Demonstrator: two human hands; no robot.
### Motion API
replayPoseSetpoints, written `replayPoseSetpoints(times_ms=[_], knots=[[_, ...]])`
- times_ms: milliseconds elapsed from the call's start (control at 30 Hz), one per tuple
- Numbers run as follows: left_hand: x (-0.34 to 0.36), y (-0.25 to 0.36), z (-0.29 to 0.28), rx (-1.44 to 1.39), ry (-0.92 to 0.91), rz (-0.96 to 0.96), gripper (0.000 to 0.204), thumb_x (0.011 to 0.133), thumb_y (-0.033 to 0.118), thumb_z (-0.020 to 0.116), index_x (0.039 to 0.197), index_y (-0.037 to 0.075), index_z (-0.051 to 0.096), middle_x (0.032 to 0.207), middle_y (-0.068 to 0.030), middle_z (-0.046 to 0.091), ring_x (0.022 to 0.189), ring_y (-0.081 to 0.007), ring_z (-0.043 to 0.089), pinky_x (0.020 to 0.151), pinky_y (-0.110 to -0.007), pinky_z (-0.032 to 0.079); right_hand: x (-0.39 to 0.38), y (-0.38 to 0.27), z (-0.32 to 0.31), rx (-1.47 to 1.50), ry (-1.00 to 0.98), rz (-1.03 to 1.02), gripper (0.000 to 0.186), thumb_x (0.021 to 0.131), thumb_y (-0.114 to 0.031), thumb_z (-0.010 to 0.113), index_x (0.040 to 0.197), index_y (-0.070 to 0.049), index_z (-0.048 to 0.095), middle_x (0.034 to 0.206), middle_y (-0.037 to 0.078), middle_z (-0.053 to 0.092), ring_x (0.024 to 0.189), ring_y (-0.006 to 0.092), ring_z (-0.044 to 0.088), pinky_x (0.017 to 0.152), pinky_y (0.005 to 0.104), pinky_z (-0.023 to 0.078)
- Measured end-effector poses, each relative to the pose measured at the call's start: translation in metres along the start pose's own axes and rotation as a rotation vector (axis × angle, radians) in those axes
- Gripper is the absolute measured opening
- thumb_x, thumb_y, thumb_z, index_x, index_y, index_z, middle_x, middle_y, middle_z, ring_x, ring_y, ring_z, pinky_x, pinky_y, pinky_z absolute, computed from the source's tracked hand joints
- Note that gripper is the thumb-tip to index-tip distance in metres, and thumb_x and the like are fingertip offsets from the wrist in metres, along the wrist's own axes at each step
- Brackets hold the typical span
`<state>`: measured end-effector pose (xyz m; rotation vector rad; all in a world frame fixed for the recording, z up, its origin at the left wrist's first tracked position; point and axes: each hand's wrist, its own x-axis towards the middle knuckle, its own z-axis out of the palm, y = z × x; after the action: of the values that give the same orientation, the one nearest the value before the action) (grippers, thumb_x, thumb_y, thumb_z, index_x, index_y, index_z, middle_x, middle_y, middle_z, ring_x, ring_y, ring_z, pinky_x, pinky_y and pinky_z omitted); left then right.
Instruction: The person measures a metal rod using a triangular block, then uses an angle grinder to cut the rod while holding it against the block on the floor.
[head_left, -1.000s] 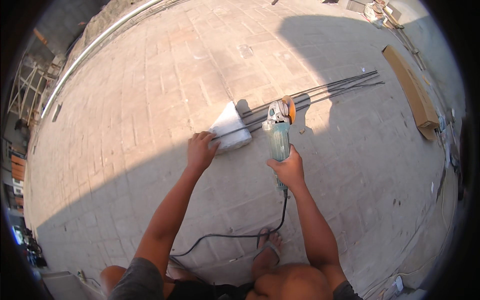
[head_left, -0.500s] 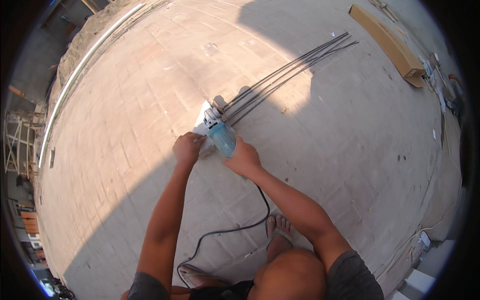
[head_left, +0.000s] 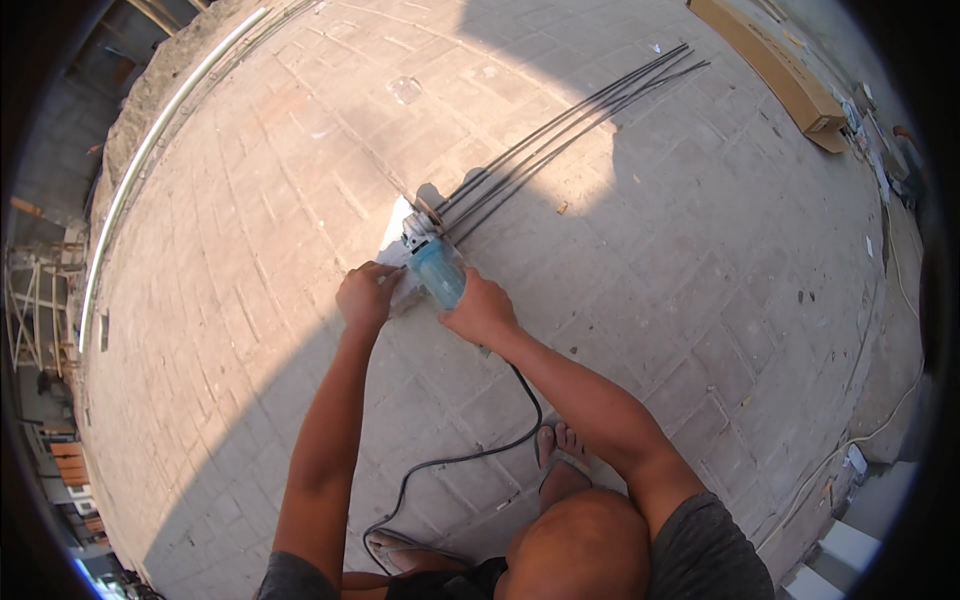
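Note:
My right hand [head_left: 483, 308] is wrapped round the teal body of an angle grinder [head_left: 438, 274]. The grinder's metal head and disc point away from me, by the near ends of several thin dark rods [head_left: 640, 77] on the paving. Just left of the tool, the fingers of my left hand [head_left: 362, 296] are pinched together; what they hold is too small to make out. A white flat piece [head_left: 393, 228] lies under and beside the grinder head. From the tool's rear a black cord [head_left: 455, 461] runs back towards my feet.
A long cardboard box [head_left: 770, 70] lies at the far right. Along the left edge curves a white pipe [head_left: 150, 140]. A pale cable [head_left: 836, 455] and scraps lie along the right side. My sandalled feet are close to the cord.
The whole view has shifted slightly, with the rods and box a little higher in it. Both hands keep their hold, and the grinder stays at the rods' near ends.

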<state>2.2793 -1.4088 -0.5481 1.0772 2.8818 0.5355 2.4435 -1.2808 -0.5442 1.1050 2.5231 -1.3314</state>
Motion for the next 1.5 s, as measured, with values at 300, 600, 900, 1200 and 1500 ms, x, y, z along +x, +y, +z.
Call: replayPoseSetpoints(times_ms=[300,600,900,1200,1500], knots=[[0.0015,-0.0095,0.0048,0.033,-0.004,0.028,0.024,0.086,0.04,0.072,0.094,0.019,0.08,0.094,-0.0017,0.074,0.085,-0.0247,0.07,0.073,-0.036,0.053,0.0007,-0.0018,0.0008,-0.005,-0.028,0.019,0.078,0.073,-0.034,0.081,0.132,0.005,0.047,0.113,0.025,0.067,0.107,0.0389,0.066,0.092,0.0449,0.054],[0.0009,-0.0095,0.0053,0.026,0.005,0.023,0.023,0.086,0.039,0.072,0.092,0.019,0.08,0.094,-0.0008,0.074,0.086,-0.0251,0.07,0.075,-0.037,0.054,-0.0003,-0.0051,-0.0008,-0.007,-0.05,0.048,0.082,0.073,-0.035,0.08,0.136,0.004,0.045,0.116,0.025,0.066,0.109,0.0388,0.065,0.094,0.0443,0.054],[-0.0009,-0.0106,0.0063,0.007,0.034,0.035,0.023,0.085,0.039,0.073,0.089,0.018,0.08,0.09,-0.0006,0.073,0.088,-0.0256,0.068,0.075,-0.038,0.054,0.0014,-0.0067,0.0019,-0.024,-0.026,0.038,0.087,0.071,-0.035,0.081,0.139,0.005,0.045,0.117,0.025,0.067,0.109,0.0372,0.066,0.093,0.0431,0.055],[-0.0024,-0.0095,0.0064,0.008,0.063,0.041,0.02,0.084,0.035,0.073,0.085,0.016,0.08,0.088,-0.0001,0.072,0.086,-0.0258,0.066,0.073,-0.039,0.054,0.0015,-0.0081,0.0041,-0.017,-0.008,0.058,0.08,0.068,-0.034,0.083,0.13,0.006,0.051,0.112,0.027,0.067,0.106,0.0388,0.067,0.09,0.0432,0.055],[-0.0026,-0.0089,0.0058,0.016,0.053,0.037,0.022,0.085,0.037,0.073,0.087,0.016,0.08,0.089,-0.0008,0.072,0.087,-0.0262,0.067,0.073,-0.039,0.054,0.0005,-0.0062,0.0062,-0.015,0.014,0.038,0.08,0.067,-0.034,0.084,0.127,0.007,0.051,0.111,0.027,0.068,0.105,0.0395,0.067,0.09,0.0432,0.055]])
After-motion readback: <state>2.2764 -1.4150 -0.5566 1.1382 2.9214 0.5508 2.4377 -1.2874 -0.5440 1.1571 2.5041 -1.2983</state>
